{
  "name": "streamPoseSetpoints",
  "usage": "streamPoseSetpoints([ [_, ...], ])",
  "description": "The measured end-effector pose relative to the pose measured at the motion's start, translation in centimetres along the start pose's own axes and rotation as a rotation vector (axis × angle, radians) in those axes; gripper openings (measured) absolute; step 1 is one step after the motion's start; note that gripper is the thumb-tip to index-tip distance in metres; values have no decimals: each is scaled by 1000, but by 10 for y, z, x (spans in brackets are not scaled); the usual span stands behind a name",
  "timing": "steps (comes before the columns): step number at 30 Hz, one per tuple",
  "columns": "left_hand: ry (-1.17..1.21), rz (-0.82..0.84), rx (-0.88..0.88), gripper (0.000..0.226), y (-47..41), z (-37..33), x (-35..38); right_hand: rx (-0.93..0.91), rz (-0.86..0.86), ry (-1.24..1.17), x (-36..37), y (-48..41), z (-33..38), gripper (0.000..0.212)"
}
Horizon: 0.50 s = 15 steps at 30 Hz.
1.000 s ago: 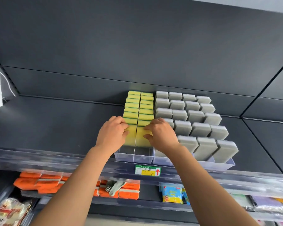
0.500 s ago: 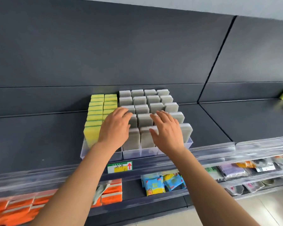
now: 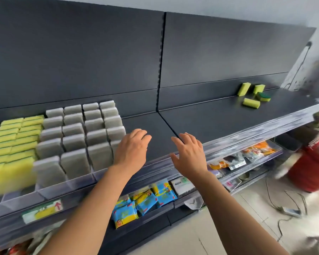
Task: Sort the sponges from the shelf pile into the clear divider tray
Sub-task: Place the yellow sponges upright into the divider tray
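Observation:
The clear divider tray sits on the dark shelf at the left, holding rows of upright yellow-green sponges and grey sponges. Several loose yellow-green sponges lie in a small pile far right on the same shelf. My left hand hovers just right of the tray, fingers relaxed, holding nothing. My right hand hovers over the shelf's front edge, fingers spread and empty. Both hands are well left of the loose pile.
A clear plastic rail runs along the shelf front. Below, a lower shelf holds blue-yellow packets and other packaged goods. A red bucket and cables are on the floor at the right.
Both hands left the yellow sponges in the tray and moved right, past the grey sponges, over bare shelf. The view swung right and the loose sponge pile came into sight.

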<state>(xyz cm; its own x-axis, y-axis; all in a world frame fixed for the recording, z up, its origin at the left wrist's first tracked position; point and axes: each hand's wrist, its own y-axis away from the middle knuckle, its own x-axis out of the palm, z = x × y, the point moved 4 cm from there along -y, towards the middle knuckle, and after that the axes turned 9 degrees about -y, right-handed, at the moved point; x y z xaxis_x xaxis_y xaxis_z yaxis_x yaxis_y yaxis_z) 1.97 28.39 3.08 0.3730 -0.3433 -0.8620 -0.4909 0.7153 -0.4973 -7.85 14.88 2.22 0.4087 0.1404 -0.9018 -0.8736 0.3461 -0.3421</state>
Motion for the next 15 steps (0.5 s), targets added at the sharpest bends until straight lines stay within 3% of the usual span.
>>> streamPoseSetpoints([
  [15,110,82,164,39,-119,-188,74,262,72,80,-49,16,-223,54],
])
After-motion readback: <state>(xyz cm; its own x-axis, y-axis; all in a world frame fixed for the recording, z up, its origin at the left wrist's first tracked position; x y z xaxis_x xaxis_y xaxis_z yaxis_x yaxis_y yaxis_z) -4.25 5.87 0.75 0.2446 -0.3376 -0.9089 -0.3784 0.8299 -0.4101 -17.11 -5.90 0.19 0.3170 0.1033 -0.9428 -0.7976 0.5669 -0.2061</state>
